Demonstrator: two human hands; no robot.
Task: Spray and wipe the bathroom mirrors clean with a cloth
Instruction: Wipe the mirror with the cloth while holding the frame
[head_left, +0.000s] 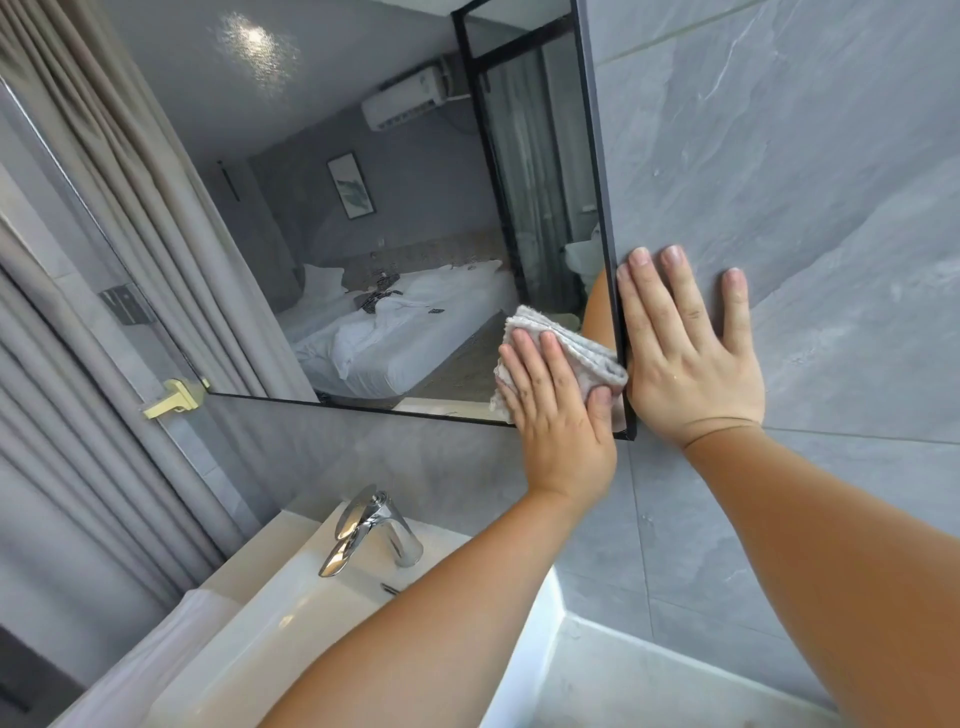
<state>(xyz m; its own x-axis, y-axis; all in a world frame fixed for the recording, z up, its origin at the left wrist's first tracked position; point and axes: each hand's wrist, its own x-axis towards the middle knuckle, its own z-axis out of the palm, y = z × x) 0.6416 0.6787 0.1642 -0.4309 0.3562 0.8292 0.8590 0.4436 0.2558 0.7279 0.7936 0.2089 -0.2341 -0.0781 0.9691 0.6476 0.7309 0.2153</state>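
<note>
A black-framed mirror (389, 234) hangs on the grey tile wall and reflects a bedroom with a white bed. My left hand (561, 421) presses a folded grey cloth (587, 353) flat against the glass at the mirror's lower right corner, fingers laid straight over it and thumb resting on its right side. My right hand (691, 353) lies flat on the tile wall (805, 156) just right of the mirror's edge, fingers spread and pointing up. No spray bottle is in view.
Below the mirror stands a chrome faucet (374, 530) over a white sink (249, 649). Beige curtains (104, 260) hang along the left. A gold bracket (174, 397) sits at the mirror's lower left corner. A grey tiled ledge runs at lower right.
</note>
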